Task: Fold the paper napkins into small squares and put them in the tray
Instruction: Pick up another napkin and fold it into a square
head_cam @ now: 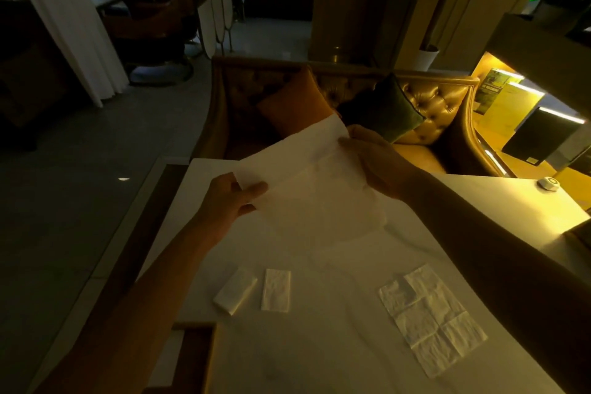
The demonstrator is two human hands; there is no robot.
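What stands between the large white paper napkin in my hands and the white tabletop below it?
Nothing visible. The large white paper napkin hangs over the white tabletop; the small folded napkins lie nearer you.

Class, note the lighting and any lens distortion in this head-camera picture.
Head view: dim overall; warm yellow light comes from the right, falling on the sofa and the table; the napkin held up by the left hand and right hand is the palest area; the wide lens curves the table edges.
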